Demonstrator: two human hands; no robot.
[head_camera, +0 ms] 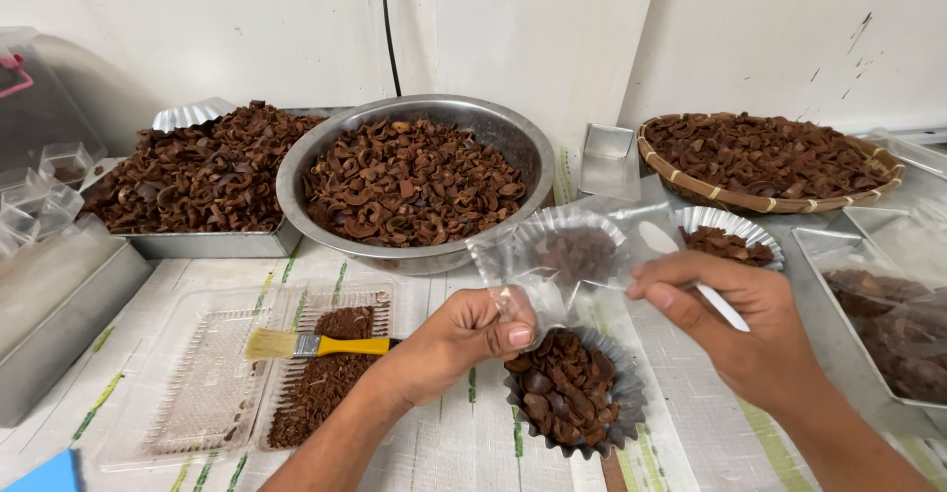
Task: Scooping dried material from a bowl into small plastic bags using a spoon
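Observation:
My left hand [464,339] and my right hand [735,319] hold a clear plastic bag [567,255] between them, pinching its two sides. The bag is stretched above the table, and a fluted foil cup with brown shell pieces shows through it. Just below it stands another fluted foil cup [572,388] filled with brown shell pieces. A white plastic spoon [691,275] lies under my right hand's fingers.
A big steel bowl [414,171], a steel tray [202,176] and a woven basket [769,156] hold brown shells at the back. A yellow-handled brush [316,344] lies on a clear plastic tray with brown crumbs. Another filled foil cup [730,240] stands at the right.

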